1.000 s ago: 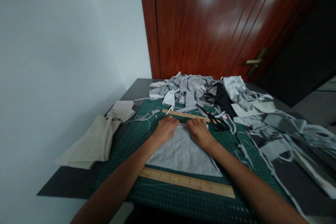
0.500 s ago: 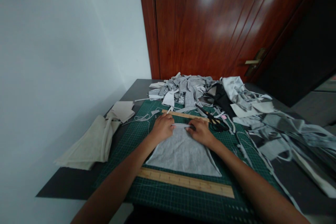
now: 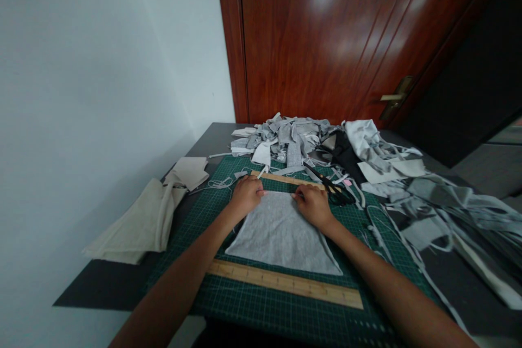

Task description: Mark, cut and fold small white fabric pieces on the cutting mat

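Observation:
A grey cloth piece [image 3: 285, 234] lies spread on the green cutting mat [image 3: 228, 293], wider toward me. My left hand [image 3: 248, 194] pinches its far left corner, the fingers closed on the edge. At the far right corner, my right hand [image 3: 312, 204] has its fingers closed on the same edge. A wooden ruler [image 3: 285, 281] lies just on the near side of the cloth. Beyond the hands is a second wooden ruler [image 3: 281, 178], partly hidden. Black scissors [image 3: 340, 196] rest right of my right hand.
Grey and white scraps [image 3: 291, 136] are heaped at the far edge. More strips [image 3: 432, 212] cover the right side. Folded beige cloth [image 3: 141, 223] lies on the left, near the white wall [image 3: 101, 92]. Thin cord [image 3: 220, 183] lies beyond my left hand.
My left hand has moved slightly left along the far edge, and the hands are farther apart. The narrow fold seen there before now looks flat.

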The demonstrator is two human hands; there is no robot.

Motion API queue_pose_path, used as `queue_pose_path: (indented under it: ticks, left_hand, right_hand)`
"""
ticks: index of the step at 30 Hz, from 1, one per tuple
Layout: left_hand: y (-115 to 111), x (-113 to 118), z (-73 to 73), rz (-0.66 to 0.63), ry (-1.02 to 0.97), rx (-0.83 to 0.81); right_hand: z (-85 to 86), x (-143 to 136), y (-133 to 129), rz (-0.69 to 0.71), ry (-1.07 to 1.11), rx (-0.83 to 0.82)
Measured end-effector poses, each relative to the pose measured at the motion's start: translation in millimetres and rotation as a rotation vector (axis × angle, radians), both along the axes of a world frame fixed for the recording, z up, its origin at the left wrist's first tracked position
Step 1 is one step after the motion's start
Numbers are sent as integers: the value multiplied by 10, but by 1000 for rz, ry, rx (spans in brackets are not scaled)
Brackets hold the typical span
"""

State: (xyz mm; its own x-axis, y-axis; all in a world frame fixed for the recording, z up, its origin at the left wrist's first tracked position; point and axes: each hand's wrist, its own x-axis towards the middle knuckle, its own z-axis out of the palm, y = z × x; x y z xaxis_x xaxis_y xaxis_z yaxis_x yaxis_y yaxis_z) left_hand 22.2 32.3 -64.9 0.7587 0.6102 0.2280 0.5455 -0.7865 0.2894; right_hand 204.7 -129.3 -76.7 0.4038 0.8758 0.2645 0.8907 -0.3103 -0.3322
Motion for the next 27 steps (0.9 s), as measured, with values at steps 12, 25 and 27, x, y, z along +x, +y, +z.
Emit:
queue_pose_path:
  ticks: [12, 25, 27]
  left_hand:
    - [341, -300, 96, -30, 24, -89]
    - [112, -267, 205, 86, 67, 84]
    - [-34, -210, 248, -28, 46, 175]
  right_hand:
    - [-25, 54, 10, -26, -15, -15]
    - [-60, 276, 21, -28, 7, -77]
    - [-55, 276, 26, -26, 20, -80]
